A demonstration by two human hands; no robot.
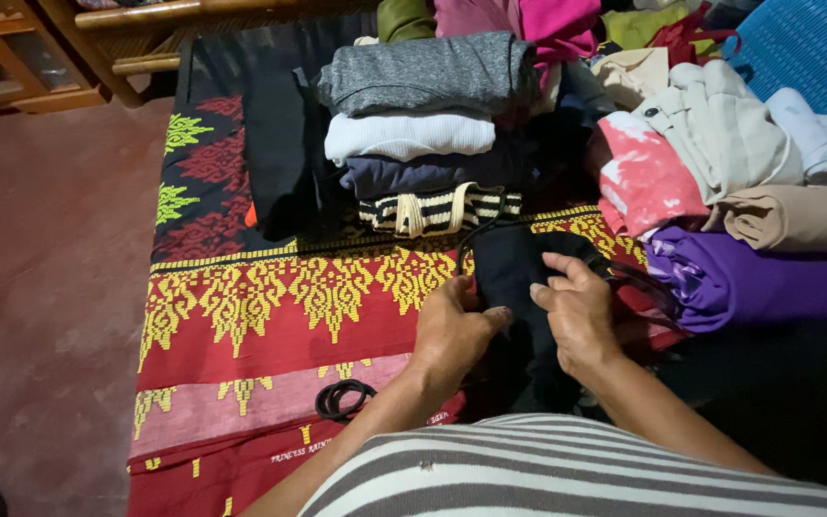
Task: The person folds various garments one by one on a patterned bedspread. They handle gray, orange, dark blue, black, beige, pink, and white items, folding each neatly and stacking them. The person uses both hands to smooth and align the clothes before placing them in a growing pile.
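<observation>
Now we've both hands, left hand & right hand, clamped on black garment, long axis near-far, folded stack beyond.

Reddish floor, wood furniture, dim.

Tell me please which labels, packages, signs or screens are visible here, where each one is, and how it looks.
No packages, signs or screens are in view.
Printed lettering: a short line of small pale letters along the lower edge of the red and yellow patterned cloth, to the left of the left hand and the black garment, just below the black hair ties.
</observation>
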